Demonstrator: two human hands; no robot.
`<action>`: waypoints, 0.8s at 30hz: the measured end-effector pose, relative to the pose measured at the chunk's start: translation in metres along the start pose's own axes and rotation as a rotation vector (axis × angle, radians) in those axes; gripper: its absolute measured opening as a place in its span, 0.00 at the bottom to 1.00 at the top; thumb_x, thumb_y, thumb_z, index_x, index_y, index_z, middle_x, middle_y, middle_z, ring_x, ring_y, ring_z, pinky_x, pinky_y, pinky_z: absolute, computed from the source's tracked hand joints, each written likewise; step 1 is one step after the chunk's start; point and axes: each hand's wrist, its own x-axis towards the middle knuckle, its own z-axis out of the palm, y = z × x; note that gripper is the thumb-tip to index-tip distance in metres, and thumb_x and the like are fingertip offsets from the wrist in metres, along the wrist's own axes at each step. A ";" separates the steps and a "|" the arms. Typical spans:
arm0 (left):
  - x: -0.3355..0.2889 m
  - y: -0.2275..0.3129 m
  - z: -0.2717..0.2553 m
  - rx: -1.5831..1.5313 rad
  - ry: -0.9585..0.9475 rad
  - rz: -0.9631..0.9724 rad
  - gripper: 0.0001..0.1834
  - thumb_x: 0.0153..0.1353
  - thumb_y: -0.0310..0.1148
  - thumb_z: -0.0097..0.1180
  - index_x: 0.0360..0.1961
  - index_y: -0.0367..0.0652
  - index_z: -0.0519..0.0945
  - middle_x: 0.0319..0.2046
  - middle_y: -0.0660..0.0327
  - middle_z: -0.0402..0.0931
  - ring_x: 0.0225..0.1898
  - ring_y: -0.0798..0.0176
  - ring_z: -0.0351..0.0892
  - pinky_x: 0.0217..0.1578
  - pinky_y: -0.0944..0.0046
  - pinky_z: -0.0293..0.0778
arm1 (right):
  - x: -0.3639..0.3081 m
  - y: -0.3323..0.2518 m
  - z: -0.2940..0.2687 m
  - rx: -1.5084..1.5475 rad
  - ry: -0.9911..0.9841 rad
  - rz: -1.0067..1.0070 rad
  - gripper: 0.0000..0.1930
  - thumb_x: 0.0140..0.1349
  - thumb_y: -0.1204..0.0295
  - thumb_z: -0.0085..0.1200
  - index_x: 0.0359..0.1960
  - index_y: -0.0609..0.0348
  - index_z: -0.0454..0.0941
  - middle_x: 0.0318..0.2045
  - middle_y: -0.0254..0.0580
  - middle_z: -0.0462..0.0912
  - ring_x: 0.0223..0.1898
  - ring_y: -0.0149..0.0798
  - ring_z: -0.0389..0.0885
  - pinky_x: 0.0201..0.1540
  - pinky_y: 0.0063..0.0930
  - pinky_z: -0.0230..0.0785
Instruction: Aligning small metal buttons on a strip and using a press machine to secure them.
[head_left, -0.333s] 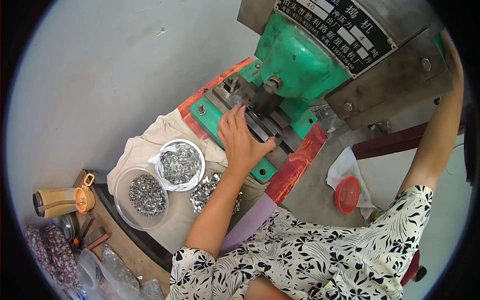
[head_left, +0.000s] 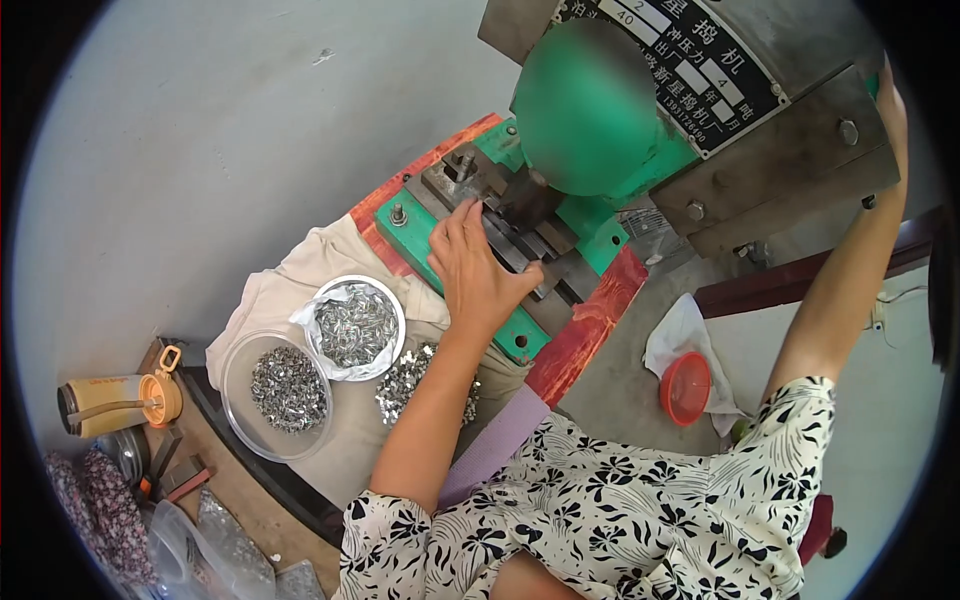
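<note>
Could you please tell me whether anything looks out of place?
A heap of small shiny metal pieces seems to lie loose on the beige cloth, partly behind the left forearm, whereas similar bits sit in the bowl and clear tub; it may be deliberate. The red board under the press also looks worn, its paint patchy.

right grip: mostly lost at the dark rim; whatever it holds cannot be told. left grip: hides part of green base plate; whether it pinches anything, cannot tell. above it: green press blurred, top cut off. below it: heap of metal bits partly behind left forearm; single bits too small to tell.
</note>
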 end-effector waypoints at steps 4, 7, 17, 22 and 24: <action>-0.001 -0.002 -0.001 -0.006 -0.014 -0.002 0.51 0.34 0.38 0.74 0.62 0.35 0.64 0.62 0.49 0.63 0.61 0.42 0.59 0.62 0.46 0.57 | -0.058 0.077 0.012 0.129 0.152 -0.083 0.29 0.73 0.52 0.45 0.62 0.67 0.71 0.54 0.44 0.80 0.51 0.39 0.80 0.54 0.32 0.71; -0.002 -0.002 -0.001 -0.011 -0.016 -0.003 0.51 0.35 0.38 0.74 0.62 0.35 0.64 0.63 0.48 0.61 0.62 0.41 0.58 0.63 0.46 0.56 | -0.130 0.135 0.065 0.104 0.513 -0.296 0.31 0.73 0.48 0.43 0.60 0.67 0.71 0.54 0.42 0.79 0.48 0.39 0.81 0.50 0.32 0.74; -0.004 -0.005 -0.003 -0.081 -0.040 0.004 0.51 0.36 0.37 0.76 0.62 0.32 0.63 0.65 0.50 0.58 0.64 0.44 0.56 0.60 0.46 0.58 | -0.140 0.152 0.063 0.266 0.390 -0.069 0.39 0.69 0.39 0.40 0.59 0.68 0.69 0.51 0.43 0.79 0.49 0.40 0.80 0.50 0.32 0.75; -0.004 -0.007 -0.004 -0.084 -0.045 -0.016 0.52 0.35 0.37 0.77 0.62 0.32 0.63 0.65 0.50 0.58 0.64 0.44 0.56 0.60 0.46 0.58 | -0.105 0.133 0.032 0.100 0.275 -0.280 0.35 0.71 0.43 0.42 0.59 0.68 0.70 0.54 0.45 0.78 0.52 0.43 0.79 0.54 0.38 0.74; -0.004 -0.006 -0.003 -0.103 -0.034 0.007 0.52 0.34 0.36 0.77 0.62 0.32 0.63 0.64 0.50 0.58 0.64 0.44 0.56 0.60 0.45 0.58 | -0.077 0.111 0.015 0.005 0.168 -0.284 0.34 0.71 0.45 0.43 0.59 0.67 0.71 0.54 0.45 0.78 0.51 0.43 0.79 0.53 0.38 0.74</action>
